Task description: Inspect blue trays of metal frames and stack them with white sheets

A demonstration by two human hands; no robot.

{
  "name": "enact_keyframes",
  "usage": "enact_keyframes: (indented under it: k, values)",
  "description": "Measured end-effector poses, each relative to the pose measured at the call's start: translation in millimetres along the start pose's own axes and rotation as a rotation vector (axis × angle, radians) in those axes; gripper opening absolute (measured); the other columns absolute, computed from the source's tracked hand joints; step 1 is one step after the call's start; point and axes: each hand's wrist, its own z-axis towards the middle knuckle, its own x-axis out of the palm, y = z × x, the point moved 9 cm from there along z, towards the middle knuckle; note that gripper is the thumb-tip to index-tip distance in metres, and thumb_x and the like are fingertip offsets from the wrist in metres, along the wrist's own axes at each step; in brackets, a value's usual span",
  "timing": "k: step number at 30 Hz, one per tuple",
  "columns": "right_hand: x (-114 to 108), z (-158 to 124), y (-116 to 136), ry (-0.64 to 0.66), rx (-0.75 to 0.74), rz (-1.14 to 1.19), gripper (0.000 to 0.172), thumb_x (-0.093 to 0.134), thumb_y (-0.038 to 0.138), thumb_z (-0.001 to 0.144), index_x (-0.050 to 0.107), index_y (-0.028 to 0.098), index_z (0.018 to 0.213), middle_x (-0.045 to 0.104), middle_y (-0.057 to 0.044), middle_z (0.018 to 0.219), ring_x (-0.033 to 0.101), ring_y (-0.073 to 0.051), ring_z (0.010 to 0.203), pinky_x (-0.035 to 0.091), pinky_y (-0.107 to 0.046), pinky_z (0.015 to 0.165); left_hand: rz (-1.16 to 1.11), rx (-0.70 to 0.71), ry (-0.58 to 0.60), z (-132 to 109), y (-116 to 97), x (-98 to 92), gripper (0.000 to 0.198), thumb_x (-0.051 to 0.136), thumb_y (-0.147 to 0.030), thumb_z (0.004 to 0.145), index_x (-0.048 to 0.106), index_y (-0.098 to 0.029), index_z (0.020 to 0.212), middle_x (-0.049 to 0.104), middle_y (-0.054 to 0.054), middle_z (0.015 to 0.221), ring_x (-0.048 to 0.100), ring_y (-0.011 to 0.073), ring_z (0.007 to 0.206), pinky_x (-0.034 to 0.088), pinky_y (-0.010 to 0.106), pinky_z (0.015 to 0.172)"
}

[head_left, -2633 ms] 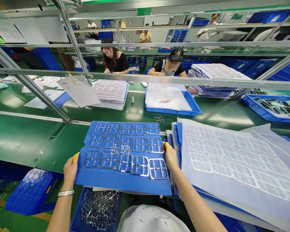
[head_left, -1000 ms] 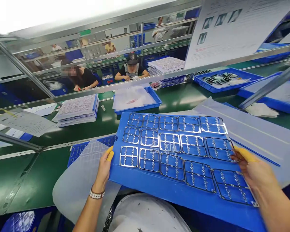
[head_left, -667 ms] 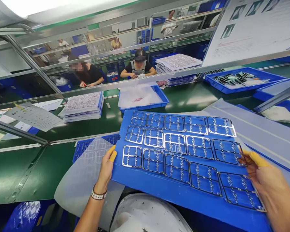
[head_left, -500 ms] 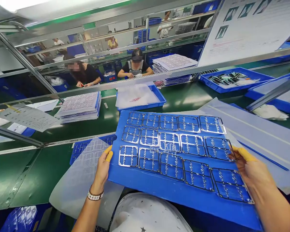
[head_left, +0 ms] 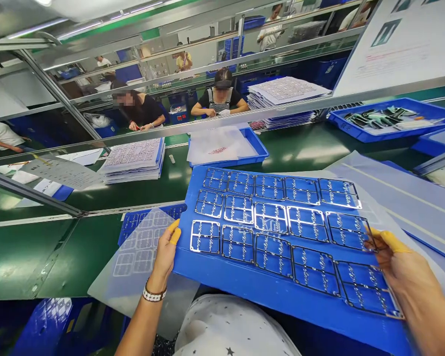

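Observation:
A blue board [head_left: 222,269] is held up in front of me, tilted down toward the right. Several thin metal frames [head_left: 270,217] with script-like pieces inside lie on it in three rows. My left hand [head_left: 165,254], with yellow covers on its fingertips, grips the board's left edge. On the opposite side my right hand [head_left: 400,257], also with yellow fingertip covers, is closed on the right edge beside the frames. Its lower fingers are partly hidden. A translucent sheet [head_left: 133,277] lies over another blue board [head_left: 131,222] left of the held one.
Beyond are a stack of printed sheets [head_left: 133,158], a blue tray with white sheets [head_left: 257,143], and a blue tray of dark and green pieces [head_left: 396,118]. A metal rail [head_left: 193,126] crosses the bench. Two people sit beyond it. A translucent sheet [head_left: 404,193] lies at right.
The view has turned slightly left, so most things appear farther right. Both hands still hold the blue board with the metal frames on it. A person's arm now shows at the far left.

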Motion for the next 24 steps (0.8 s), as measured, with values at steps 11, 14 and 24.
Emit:
enact_keyframes:
  k: [11, 14, 24]
  values:
    - [1.7, 4.2, 1.1, 0.016, -0.029, -0.048, 0.017, 0.076, 0.041, 0.056, 0.067, 0.028, 0.064, 0.064, -0.010, 0.080, 0.056, -0.024, 0.066, 0.051, -0.045, 0.058, 0.000, -0.026, -0.010, 3.2, 1.5, 5.7, 0.045, 0.076, -0.046, 0.081, 0.074, -0.027, 0.121, 0.067, 0.009, 0.139, 0.055, 0.0347, 0.136, 0.041, 0.049, 0.116]
    - [7.6, -8.8, 6.7, 0.051, -0.047, -0.032, 0.018, 0.078, 0.044, 0.061, 0.068, 0.029, 0.065, 0.066, -0.009, 0.076, 0.054, -0.021, 0.061, 0.047, -0.038, 0.051, 0.005, -0.038, -0.031, 9.8, 5.7, -5.1, 0.044, 0.076, -0.047, 0.079, 0.074, -0.025, 0.117, 0.071, 0.010, 0.133, 0.056, 0.0360, 0.134, 0.042, 0.051, 0.115]
    - [53.7, -51.6, 22.7, 0.244, -0.072, 0.107, 0.039, 0.084, 0.047, 0.060, 0.075, 0.020, 0.087, 0.068, -0.002, 0.074, 0.052, -0.015, 0.059, 0.041, -0.028, 0.050, 0.016, -0.019, -0.300, 56.4, 39.4, -83.6, 0.027, 0.073, -0.026, 0.063, 0.075, -0.023, 0.090, 0.078, 0.002, 0.097, 0.065, 0.0308, 0.118, 0.043, 0.050, 0.114]
